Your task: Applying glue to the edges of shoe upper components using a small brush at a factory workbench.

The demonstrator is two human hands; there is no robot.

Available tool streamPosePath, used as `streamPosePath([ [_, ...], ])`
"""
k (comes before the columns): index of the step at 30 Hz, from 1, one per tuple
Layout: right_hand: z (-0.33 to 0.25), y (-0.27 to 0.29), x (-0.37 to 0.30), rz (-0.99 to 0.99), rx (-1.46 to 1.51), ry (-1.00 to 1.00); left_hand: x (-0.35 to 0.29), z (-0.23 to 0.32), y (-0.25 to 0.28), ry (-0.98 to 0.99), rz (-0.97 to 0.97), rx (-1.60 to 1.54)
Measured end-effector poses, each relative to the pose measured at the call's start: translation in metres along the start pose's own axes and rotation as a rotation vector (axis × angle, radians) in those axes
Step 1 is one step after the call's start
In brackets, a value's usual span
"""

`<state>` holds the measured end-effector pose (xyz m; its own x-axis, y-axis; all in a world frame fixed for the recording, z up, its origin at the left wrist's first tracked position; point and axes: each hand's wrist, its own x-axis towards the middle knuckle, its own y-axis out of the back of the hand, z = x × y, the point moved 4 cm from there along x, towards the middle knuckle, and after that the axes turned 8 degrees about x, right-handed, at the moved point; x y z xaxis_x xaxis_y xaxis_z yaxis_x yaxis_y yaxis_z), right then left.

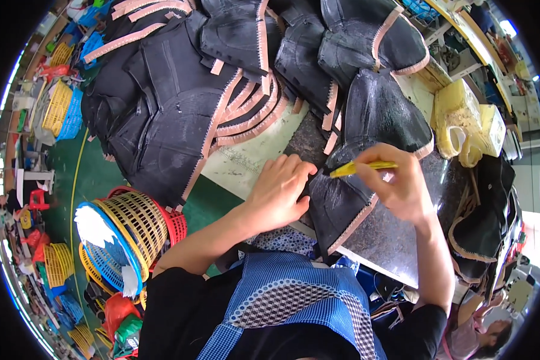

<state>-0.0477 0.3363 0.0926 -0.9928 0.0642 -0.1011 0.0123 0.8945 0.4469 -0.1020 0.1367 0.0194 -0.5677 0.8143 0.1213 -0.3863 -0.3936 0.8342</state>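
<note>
My right hand (396,183) is closed around a slim yellow pen-like tool (378,164). The tool's tip points left, down at a black boot-upper piece (336,210) with a tan zigzag-stitched edge. On the left edge of that piece rests my left hand (282,186), its fingers bent and its thumb apart, gripping nothing that I can see. Another black upper piece (381,111), with whitish smears, lies just beyond my right hand. A large overlapping pile of black pieces (174,114) with tan edging spreads to the far left.
A dark speckled board (396,240) lies on the worktable under my right hand. Yellowish foam-like blocks (462,108) stand at its right, above hanging black pieces (483,222). Plastic baskets (135,219) stack at my left above the green floor (63,159). Another person (480,330) is at lower right.
</note>
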Motion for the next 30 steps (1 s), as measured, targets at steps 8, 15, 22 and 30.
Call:
streamPosePath([
  [8, 0.011, 0.031, 0.003, 0.055, -0.015, -0.034, 0.002, 0.0, 0.0, -0.045, -0.028, 0.041],
  [15, 0.01, 0.04, -0.026, -0.03, -0.132, -0.163, -0.009, -0.001, 0.003, 0.133, -0.038, -0.224],
  [22, 0.02, -0.001, -0.051, -0.038, -0.107, -0.033, -0.017, -0.01, -0.006, 0.24, 0.014, -0.512],
  [30, 0.024, 0.0, -0.051, 0.321, 0.745, -0.084, -0.012, -0.003, 0.0, 0.317, -0.162, -1.006],
])
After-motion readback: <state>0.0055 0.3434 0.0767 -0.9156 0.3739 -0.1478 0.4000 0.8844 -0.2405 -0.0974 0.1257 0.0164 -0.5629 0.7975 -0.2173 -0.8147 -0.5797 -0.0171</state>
